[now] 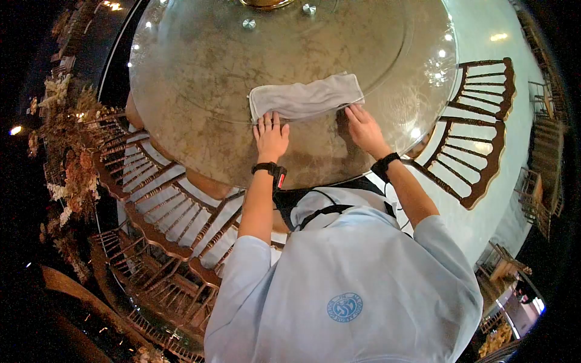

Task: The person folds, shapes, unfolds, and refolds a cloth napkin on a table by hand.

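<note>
A pale folded cloth lies as a long, slightly wrinkled strip on the round glass-topped table. My left hand rests with its fingers spread, the tips on the cloth's near left edge. At the near right corner of the cloth, my right hand has its fingers together, closed on the edge; the thumb is largely hidden. Both wrists carry dark bands.
Wooden spindle-backed chairs crowd the table's left side, and more chairs stand at the right. Two small shiny round fittings show through the glass near a brown central piece. Dried flowers line the far left.
</note>
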Demonstrator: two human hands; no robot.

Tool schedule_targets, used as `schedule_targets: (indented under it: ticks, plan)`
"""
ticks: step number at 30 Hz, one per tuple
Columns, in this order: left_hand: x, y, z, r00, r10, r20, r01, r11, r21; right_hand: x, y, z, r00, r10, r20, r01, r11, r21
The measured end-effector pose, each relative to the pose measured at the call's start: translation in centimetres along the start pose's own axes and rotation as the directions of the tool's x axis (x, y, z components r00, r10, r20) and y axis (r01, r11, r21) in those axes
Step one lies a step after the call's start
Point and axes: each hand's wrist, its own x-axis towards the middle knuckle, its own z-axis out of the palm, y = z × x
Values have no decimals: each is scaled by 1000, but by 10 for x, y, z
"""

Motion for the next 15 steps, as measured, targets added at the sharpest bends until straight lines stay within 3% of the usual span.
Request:
schedule_targets:
  ticks: [3, 5, 10, 15]
  plan:
    - [-7, -5, 1, 998, 58, -37, -59, 998, -13, -8, -2, -10, 998, 41, -52, -44, 997, -57]
    - [-17, -9, 2, 963, 168, -209, -167, 986, 19, -10, -2, -11, 996, 73, -41, -77, 992, -97]
    - [-27, -17, 1, 964, 157, -215, -143, 987, 77, -6, -10, -16, 986, 162, -50, -168, 972, -164]
    - [-15, -18, -2, 976, 114, -186, -115, 993, 6, -6, -3, -4, 971, 234, -54, -239, 962, -131]
